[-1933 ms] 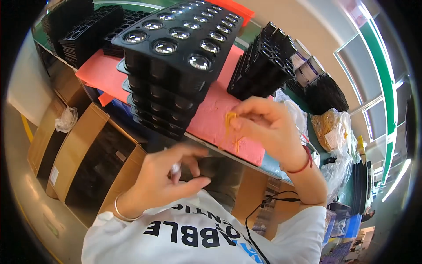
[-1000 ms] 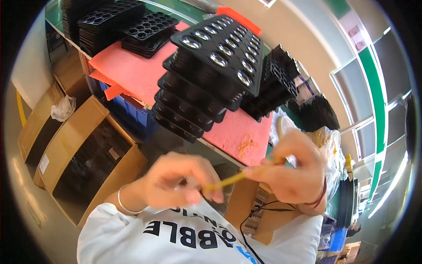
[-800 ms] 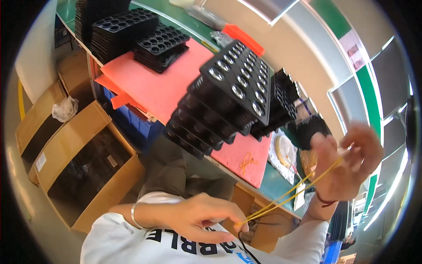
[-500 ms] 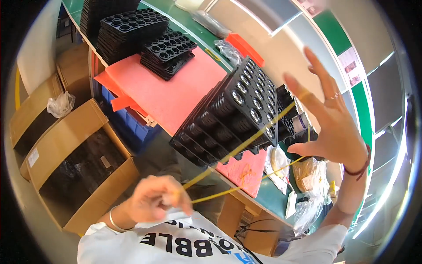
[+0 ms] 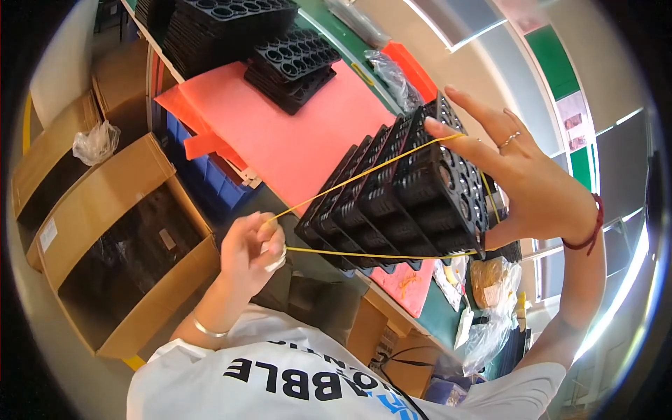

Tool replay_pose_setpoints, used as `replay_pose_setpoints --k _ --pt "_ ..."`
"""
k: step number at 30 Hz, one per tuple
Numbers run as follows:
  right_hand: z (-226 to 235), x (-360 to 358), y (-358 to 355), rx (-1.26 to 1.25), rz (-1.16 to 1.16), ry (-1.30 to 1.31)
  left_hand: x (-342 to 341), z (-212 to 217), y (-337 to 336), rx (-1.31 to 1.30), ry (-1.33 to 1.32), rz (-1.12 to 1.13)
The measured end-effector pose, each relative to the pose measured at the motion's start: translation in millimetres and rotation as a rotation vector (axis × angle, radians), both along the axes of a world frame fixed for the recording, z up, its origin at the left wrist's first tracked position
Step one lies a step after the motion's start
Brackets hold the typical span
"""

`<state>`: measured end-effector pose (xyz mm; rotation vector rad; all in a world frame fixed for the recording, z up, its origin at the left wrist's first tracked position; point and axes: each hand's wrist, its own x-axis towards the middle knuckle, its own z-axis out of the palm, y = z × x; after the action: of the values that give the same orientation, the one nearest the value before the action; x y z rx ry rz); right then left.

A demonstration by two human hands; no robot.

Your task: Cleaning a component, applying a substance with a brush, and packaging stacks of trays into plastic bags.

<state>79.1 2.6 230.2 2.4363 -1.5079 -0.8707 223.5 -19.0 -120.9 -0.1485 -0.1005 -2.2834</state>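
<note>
A yellow rubber band is stretched in two strands between my hands. My left hand, fingers curled, grips its near end; something white is around a fingertip. My right hand has its fingers spread, with the band's far end hooked over the forefinger and thumb. Between the strands lies a thick stack of nested black plastic trays with round cups, tilted on the bench edge. The right fingertips are at the stack's cupped end face; whether they press on it I cannot tell.
A pink sheet covers part of the green bench, bearing a smaller tray pile. Taller tray stacks stand beyond. A red bin and clear plastic bags lie behind. Open cardboard boxes and a blue crate are at left.
My left hand has risen slightly. My right hand has come down to the stack's end, and the band's strands now run along both sides of the stack. The view has shifted.
</note>
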Motion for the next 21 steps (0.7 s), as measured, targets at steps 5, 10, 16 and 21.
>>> replay_pose_setpoints --k 5,10,16,21 --pt "-1 -11 -5 0.064 -0.008 -0.076 -42 -21 4 0.088 -0.015 -0.112" --pt "-3 -15 -11 0.066 0.076 -0.036 -74 -33 41 0.097 -0.073 -0.044" --pt "-15 -31 -16 0.003 0.199 -0.119 -81 -37 55 0.154 -0.149 -0.016" --pt "-11 -35 -14 0.059 0.221 -0.203 -83 -54 41 -0.028 -0.24 0.096"
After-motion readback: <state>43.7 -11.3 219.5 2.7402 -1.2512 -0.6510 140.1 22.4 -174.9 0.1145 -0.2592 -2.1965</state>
